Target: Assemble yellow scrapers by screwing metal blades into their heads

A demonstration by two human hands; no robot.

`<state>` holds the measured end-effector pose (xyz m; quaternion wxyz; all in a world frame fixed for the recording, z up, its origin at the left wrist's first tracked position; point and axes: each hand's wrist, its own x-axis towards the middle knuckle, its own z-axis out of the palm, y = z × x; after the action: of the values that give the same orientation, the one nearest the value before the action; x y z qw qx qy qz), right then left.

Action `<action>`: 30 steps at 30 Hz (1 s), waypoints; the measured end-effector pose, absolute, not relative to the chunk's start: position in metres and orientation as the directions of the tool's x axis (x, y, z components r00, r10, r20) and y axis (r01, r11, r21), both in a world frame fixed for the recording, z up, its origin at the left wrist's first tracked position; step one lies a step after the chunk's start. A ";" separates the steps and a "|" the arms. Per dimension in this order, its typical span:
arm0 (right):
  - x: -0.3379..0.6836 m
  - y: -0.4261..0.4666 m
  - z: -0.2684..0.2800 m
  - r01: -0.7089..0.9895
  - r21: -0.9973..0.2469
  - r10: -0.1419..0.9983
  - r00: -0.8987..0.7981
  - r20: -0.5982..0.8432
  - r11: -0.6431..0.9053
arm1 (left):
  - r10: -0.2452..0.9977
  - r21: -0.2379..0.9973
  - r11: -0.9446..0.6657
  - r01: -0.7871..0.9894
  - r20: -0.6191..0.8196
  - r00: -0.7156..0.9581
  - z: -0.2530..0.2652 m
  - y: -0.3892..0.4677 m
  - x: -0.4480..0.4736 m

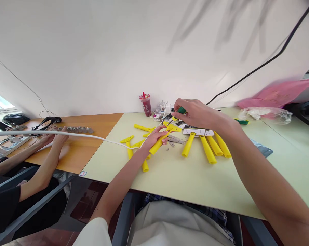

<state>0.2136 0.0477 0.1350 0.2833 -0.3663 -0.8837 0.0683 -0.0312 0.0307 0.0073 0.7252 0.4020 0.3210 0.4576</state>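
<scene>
My left hand (pixel 156 137) is closed around a yellow scraper (pixel 159 145), its wide head tilted up and away from me. Above that head, my right hand (pixel 189 111) grips a screwdriver (pixel 181 110) by its green and yellow handle; the tip is hard to make out. Left of my left hand lie several loose yellow scraper handles (pixel 130 150). To the right, several more yellow scrapers (pixel 207 150) lie in a row with black-and-white printed cards at their heads. Flat metal pieces (pixel 175 139) and a small screw (pixel 167 149) rest between.
A cup with a red straw (pixel 145 105) stands by the wall. A white cable (pixel 103 138) crosses in front of the left side. A pink bag (pixel 269 94) and clear plastic (pixel 266 114) lie at the right back. A co-worker's hands (pixel 59 135) handle metal pieces at the left.
</scene>
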 end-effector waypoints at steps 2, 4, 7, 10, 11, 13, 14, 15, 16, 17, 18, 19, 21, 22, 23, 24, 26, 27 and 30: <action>0.213 0.045 0.135 0.569 -0.342 0.661 -0.592 0.461 0.748 | 0.935 0.860 0.254 -0.443 -0.102 0.339 0.010 0.028 -0.028; 0.214 0.044 0.137 0.527 -0.354 0.633 -0.593 0.498 0.772 | 0.945 0.835 0.250 -0.489 -0.100 0.313 0.016 0.025 -0.022; 0.214 0.042 0.142 0.435 -0.396 0.587 -0.558 0.587 0.809 | 0.947 0.783 0.265 -0.563 -0.103 0.303 0.025 0.018 -0.009; 0.213 0.042 0.143 0.399 -0.415 0.575 -0.539 0.615 0.818 | 0.946 0.716 0.286 -0.637 -0.107 0.305 0.029 0.011 0.007; 0.212 0.043 0.142 0.414 -0.404 0.577 -0.538 0.614 0.816 | 0.945 0.698 0.293 -0.654 -0.108 0.308 0.028 0.008 0.012; 0.209 0.046 0.136 0.453 -0.377 0.585 -0.537 0.608 0.808 | 0.943 0.677 0.306 -0.669 -0.120 0.310 0.022 0.005 0.020; 0.207 0.048 0.132 0.464 -0.370 0.588 -0.540 0.602 0.805 | 0.942 0.674 0.314 -0.668 -0.133 0.308 0.018 0.004 0.022; 0.205 0.051 0.128 0.462 -0.371 0.589 -0.552 0.590 0.805 | 0.941 0.676 0.321 -0.664 -0.151 0.302 0.014 0.002 0.025; 0.202 0.053 0.124 0.449 -0.376 0.584 -0.572 0.576 0.811 | 0.941 0.680 0.328 -0.656 -0.171 0.294 0.010 0.002 0.026; 0.200 0.056 0.121 0.429 -0.384 0.576 -0.595 0.561 0.817 | 0.939 0.685 0.337 -0.646 -0.193 0.285 0.006 0.001 0.027; 0.198 0.058 0.118 0.407 -0.396 0.567 -0.616 0.546 0.823 | 0.938 0.690 0.344 -0.637 -0.213 0.275 0.002 0.001 0.027; 0.197 0.060 0.116 0.388 -0.407 0.560 -0.633 0.535 0.827 | 0.937 0.694 0.348 -0.631 -0.230 0.264 0.000 0.001 0.026; 0.194 0.062 0.114 0.376 -0.420 0.559 -0.647 0.519 0.826 | 0.936 0.695 0.352 -0.627 -0.254 0.244 -0.004 0.001 0.026; 0.193 0.062 0.114 0.384 -0.418 0.563 -0.648 0.513 0.823 | 0.935 0.693 0.355 -0.628 -0.261 0.240 -0.005 0.001 0.026; 0.192 0.062 0.114 0.402 -0.407 0.569 -0.648 0.506 0.820 | 0.934 0.692 0.358 -0.627 -0.265 0.240 -0.007 0.001 0.026; 0.191 0.062 0.113 0.428 -0.387 0.576 -0.646 0.501 0.817 | 0.932 0.695 0.362 -0.621 -0.265 0.246 -0.008 0.000 0.027; 0.188 0.061 0.113 0.484 -0.331 0.586 -0.642 0.495 0.810 | 0.926 0.713 0.375 -0.592 -0.262 0.271 -0.011 -0.002 0.030; 0.188 0.060 0.112 0.507 -0.308 0.591 -0.640 0.491 0.805 | 0.922 0.724 0.384 -0.573 -0.262 0.286 -0.013 -0.003 0.031; 0.188 0.058 0.112 0.544 -0.296 0.616 -0.635 0.466 0.785 | 0.907 0.730 0.410 -0.546 -0.268 0.324 -0.018 -0.007 0.037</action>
<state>0.1879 0.0580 0.1119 0.2813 -0.3217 -0.9018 0.0638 0.0366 -0.0073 -0.0181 0.7685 0.2668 0.3385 0.4729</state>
